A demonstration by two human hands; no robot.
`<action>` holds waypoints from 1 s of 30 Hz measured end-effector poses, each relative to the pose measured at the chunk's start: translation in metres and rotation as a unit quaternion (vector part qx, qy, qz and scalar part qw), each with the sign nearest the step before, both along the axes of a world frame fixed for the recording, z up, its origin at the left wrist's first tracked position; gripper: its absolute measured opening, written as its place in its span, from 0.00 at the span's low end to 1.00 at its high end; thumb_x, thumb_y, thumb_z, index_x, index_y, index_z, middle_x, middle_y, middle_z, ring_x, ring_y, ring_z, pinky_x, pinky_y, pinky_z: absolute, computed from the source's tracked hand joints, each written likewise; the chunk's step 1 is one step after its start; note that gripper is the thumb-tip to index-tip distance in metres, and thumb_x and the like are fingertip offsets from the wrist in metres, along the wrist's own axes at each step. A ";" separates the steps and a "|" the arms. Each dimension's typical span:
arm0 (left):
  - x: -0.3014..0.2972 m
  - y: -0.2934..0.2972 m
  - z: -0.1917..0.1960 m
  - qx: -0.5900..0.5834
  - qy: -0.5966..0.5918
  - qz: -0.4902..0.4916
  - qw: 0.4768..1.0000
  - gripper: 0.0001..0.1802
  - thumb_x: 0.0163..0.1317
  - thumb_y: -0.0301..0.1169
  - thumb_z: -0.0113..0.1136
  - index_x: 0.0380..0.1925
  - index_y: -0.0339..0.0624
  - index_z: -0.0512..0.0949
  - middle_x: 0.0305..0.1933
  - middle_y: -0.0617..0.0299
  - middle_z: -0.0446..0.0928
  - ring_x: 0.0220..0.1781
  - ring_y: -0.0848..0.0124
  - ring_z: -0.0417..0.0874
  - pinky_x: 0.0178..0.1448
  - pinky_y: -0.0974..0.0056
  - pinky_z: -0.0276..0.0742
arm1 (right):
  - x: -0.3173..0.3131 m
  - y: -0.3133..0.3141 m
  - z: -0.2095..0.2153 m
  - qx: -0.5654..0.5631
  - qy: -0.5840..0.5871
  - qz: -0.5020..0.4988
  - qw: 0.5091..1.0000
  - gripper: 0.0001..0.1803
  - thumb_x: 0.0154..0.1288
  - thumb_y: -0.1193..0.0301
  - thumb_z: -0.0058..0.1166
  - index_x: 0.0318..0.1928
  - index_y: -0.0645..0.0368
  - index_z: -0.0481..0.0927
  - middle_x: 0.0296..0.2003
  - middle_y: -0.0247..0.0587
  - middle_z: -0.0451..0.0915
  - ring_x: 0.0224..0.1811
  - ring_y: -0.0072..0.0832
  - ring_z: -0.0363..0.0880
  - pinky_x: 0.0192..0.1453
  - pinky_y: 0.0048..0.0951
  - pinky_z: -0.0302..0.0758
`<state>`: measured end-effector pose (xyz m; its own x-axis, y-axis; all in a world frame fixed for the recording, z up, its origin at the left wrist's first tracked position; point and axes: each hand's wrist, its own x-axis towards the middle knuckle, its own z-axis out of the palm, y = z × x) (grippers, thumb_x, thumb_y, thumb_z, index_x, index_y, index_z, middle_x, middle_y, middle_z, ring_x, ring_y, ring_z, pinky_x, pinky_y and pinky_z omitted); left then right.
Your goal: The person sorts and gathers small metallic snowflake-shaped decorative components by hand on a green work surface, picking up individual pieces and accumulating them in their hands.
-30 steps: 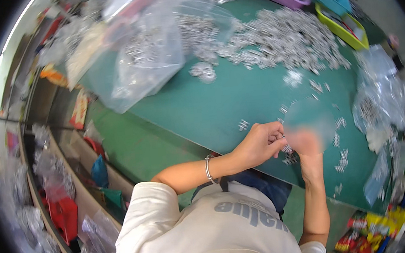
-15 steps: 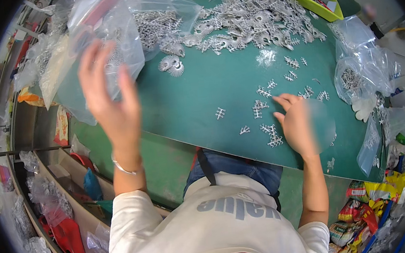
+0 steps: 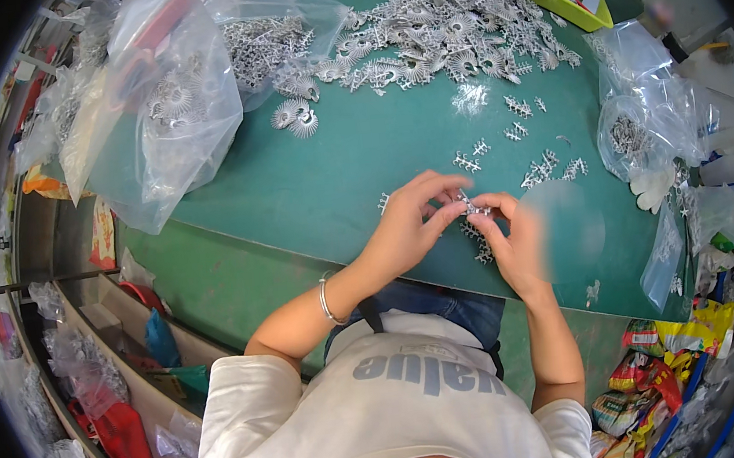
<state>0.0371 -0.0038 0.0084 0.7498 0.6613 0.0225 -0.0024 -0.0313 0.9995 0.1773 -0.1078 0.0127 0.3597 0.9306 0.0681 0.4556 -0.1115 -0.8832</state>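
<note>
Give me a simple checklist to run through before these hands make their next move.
1. Left hand at the small silvery piece: ok, touching it.
2. Right hand at it too: ok.
3. Piece fully visible: not ok, the hands partly cover it.
4. Grip firm: cannot tell.
5. Table beside the right hand free of loose pieces: not ok, some lie there.
6. Large heap apart from both hands: ok.

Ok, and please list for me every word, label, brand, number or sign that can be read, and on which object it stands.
I leave the wording uncopied, but here is where print shows.
White shirt: large grey letters across the front, upside down in this view.
Bright packets, lower right: too small to read.
Red-and-pale packet, left: too blurred.
Silver metal pieces: no lettering visible.
</note>
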 end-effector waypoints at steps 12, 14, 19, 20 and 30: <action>-0.011 0.005 -0.006 -0.364 -0.104 -0.185 0.907 0.07 0.58 0.25 0.60 0.31 0.31 0.78 0.27 0.57 0.78 0.23 0.75 0.77 0.27 0.73 0.72 | 0.018 -0.009 0.006 0.072 0.239 0.212 0.945 0.04 0.59 0.79 0.54 0.29 0.68 0.75 0.24 0.40 0.77 0.26 0.23 0.73 0.30 0.23 0.69; -0.008 -0.005 -0.017 -0.473 -0.182 -0.214 0.835 0.06 0.59 0.26 0.59 0.29 0.31 0.78 0.26 0.57 0.79 0.22 0.75 0.77 0.26 0.73 0.73 | 0.017 -0.010 0.006 0.038 0.315 0.200 0.927 0.04 0.60 0.78 0.53 0.31 0.68 0.76 0.25 0.40 0.78 0.28 0.21 0.73 0.31 0.23 0.70; -0.014 -0.015 0.009 -0.164 -0.064 0.023 0.984 0.03 0.57 0.21 0.60 0.28 0.29 0.79 0.28 0.56 0.79 0.24 0.74 0.79 0.28 0.72 0.75 | -0.001 -0.008 0.024 0.043 0.153 -0.016 0.987 0.06 0.61 0.78 0.53 0.39 0.66 0.75 0.28 0.38 0.78 0.28 0.20 0.74 0.36 0.20 0.72; -0.015 -0.019 0.013 -0.069 -0.043 0.077 0.994 0.03 0.56 0.19 0.60 0.29 0.29 0.79 0.29 0.55 0.79 0.24 0.73 0.79 0.29 0.72 0.75 | 0.000 -0.013 0.019 0.058 0.130 -0.061 0.988 0.10 0.59 0.79 0.55 0.42 0.64 0.74 0.30 0.37 0.79 0.28 0.20 0.75 0.36 0.20 0.72; -0.010 -0.037 0.014 0.239 -0.056 0.102 0.964 0.08 0.50 0.16 0.62 0.32 0.32 0.80 0.32 0.53 0.80 0.32 0.67 0.81 0.35 0.69 0.78 | -0.028 -0.023 0.023 0.066 -0.249 -0.021 0.966 0.05 0.60 0.75 0.54 0.33 0.64 0.73 0.22 0.46 0.72 0.22 0.42 0.72 0.24 0.36 0.69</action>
<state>0.0268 -0.0410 0.0225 0.5802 0.6885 0.4351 -0.0548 -0.4999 0.8643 0.1492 -0.1312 0.0355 0.2889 0.8874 0.3593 0.8255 -0.0409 -0.5629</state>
